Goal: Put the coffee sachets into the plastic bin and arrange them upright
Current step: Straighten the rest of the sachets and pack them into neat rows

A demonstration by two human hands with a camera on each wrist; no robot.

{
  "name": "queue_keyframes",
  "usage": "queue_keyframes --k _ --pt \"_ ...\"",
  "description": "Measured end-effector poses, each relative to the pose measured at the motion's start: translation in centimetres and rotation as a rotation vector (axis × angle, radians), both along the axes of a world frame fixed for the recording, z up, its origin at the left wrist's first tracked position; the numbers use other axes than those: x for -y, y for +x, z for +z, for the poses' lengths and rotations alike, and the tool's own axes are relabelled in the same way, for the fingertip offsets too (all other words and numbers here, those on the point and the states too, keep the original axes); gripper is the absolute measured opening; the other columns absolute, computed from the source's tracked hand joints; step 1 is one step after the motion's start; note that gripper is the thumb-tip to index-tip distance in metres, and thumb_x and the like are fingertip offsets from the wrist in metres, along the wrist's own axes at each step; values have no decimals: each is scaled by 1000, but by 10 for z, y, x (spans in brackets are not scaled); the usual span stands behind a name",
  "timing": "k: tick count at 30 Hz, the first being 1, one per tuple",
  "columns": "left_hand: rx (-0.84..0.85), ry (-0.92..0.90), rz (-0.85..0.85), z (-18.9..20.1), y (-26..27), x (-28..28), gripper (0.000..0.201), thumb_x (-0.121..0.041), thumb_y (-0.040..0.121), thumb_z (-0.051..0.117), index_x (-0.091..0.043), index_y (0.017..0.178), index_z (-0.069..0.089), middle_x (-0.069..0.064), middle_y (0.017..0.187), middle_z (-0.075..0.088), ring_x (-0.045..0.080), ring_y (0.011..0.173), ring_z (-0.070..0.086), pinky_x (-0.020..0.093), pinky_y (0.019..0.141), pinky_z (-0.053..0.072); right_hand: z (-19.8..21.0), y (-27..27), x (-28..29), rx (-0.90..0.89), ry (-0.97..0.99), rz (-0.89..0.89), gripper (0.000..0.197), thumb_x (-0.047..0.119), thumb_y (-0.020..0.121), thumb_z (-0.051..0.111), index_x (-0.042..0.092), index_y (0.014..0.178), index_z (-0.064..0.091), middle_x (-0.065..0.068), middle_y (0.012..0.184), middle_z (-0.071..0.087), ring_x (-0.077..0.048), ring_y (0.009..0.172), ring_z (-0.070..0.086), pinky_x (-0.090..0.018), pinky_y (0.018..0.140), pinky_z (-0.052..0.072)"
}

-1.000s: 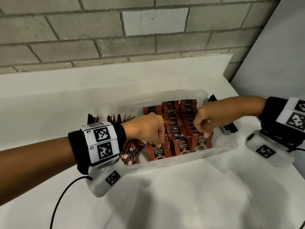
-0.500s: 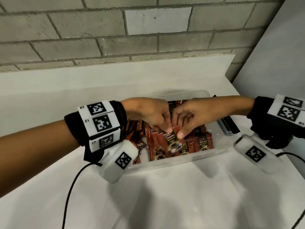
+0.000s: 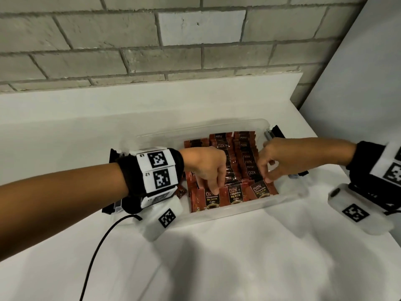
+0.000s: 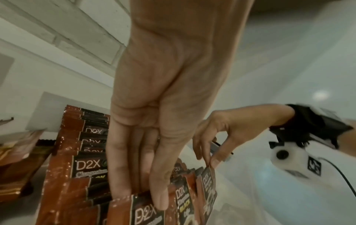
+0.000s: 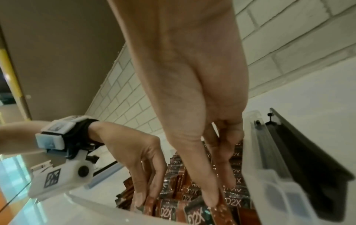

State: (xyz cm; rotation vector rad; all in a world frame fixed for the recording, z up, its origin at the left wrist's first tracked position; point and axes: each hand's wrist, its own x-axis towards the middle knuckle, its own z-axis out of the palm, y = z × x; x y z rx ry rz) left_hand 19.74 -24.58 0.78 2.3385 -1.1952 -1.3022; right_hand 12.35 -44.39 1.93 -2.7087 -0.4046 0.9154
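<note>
A clear plastic bin (image 3: 238,210) stands on the white counter, with rows of red-brown D2X coffee sachets (image 3: 235,195) standing upright inside. My left hand (image 3: 213,187) reaches down into the front left row. Its thumb (image 4: 159,197) lies on the face of a front sachet (image 4: 146,213) and the fingers go behind it, pinching it. My right hand (image 3: 265,180) pinches the top edge of the front right sachet (image 3: 260,191) between the thumb (image 5: 210,197) and the fingers. Both hands hide part of the rows behind them.
A few loose sachets (image 3: 181,191) lie in the bin's left end, mostly hidden by my left wrist band. Black latches (image 3: 277,131) stick out at both bin ends. A grey wall (image 3: 358,83) closes the right side and a brick wall stands behind. A black cable (image 3: 97,246) trails over the counter.
Half a second ago both hands met over the middle of the bin around one sachet. They have since parted and dropped to the front row, left hand leftward, right hand rightward.
</note>
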Motion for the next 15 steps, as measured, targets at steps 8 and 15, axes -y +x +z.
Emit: queue_keyframes --k 8,15 --pt "137 -42 47 -3 -2 -8 22 -5 75 77 3 94 70 3 77 66 7 42 57 15 45 49 -19 7 4 200 -318 211 10 29 82 65 27 74 71 16 86 36 -11 91 23 -18 75 20" --pt "241 -54 21 -3 0 -10 21 -16 78 75 -3 94 70 3 80 67 11 52 56 17 49 47 -11 11 -2 182 -305 160 30 39 80 70 28 106 58 11 96 36 -7 99 21 -21 81 27"
